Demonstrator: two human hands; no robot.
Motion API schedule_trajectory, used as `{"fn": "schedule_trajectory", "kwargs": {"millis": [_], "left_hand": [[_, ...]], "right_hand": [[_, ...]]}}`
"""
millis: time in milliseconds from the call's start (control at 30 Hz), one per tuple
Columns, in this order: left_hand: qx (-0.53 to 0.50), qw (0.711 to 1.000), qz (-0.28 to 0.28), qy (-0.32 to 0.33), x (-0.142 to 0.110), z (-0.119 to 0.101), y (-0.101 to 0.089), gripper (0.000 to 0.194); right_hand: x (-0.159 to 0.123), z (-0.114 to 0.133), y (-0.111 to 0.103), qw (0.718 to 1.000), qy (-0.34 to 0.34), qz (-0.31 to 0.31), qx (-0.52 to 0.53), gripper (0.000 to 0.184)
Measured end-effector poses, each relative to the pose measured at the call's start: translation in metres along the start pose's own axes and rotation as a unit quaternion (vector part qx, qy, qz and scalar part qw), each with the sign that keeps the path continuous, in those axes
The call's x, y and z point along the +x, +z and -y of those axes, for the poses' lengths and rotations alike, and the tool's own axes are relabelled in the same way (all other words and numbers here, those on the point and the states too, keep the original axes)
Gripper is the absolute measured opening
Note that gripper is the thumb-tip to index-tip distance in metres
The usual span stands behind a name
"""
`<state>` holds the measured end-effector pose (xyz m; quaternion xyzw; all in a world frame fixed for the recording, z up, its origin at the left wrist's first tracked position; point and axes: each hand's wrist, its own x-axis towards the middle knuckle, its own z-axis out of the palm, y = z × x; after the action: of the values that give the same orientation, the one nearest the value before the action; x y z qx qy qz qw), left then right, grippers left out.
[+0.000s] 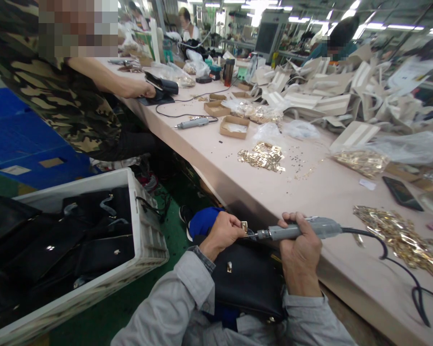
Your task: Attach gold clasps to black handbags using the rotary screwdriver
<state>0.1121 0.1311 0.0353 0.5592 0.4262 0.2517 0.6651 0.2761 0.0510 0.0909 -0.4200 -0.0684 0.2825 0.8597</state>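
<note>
Pinched between the closed fingertips of the left hand (223, 234): small gold fitting (244, 225), over the far edge of the black bag (252, 281) on the lap, just off the near side of the desk (234, 190). Wrapped firmly around the grey electric screwdriver (326, 228): fingers of the right hand (302, 252), no gap to the body.

Key relation: fitting to the left of the driver's nose, close in line with it. Long axis of the driver nearly level across the view, nose toward the left fingers, cord (368, 234) trailing right. Nearer to the fitting: left hand; right hand set back along the driver. Contact between bit and fitting: too small to tell. On the desk to the right: heaped gold hardware (400, 240).
</note>
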Motion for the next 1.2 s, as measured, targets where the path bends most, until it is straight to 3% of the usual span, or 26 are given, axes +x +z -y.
{"fn": "schedule_trajectory", "kwargs": {"millis": [367,1200], "left_hand": [[-0.004,0.999,0.029,-0.015,-0.003,0.000,-0.003,0.006],[0.026,0.999,0.012,-0.030,-0.001,0.001,0.000,0.003]], "right_hand": [[-0.007,0.002,0.005,1.000,-0.028,-0.002,-0.006,0.031],[-0.014,-0.006,0.011,0.997,-0.075,0.020,-0.030,0.022]]}}
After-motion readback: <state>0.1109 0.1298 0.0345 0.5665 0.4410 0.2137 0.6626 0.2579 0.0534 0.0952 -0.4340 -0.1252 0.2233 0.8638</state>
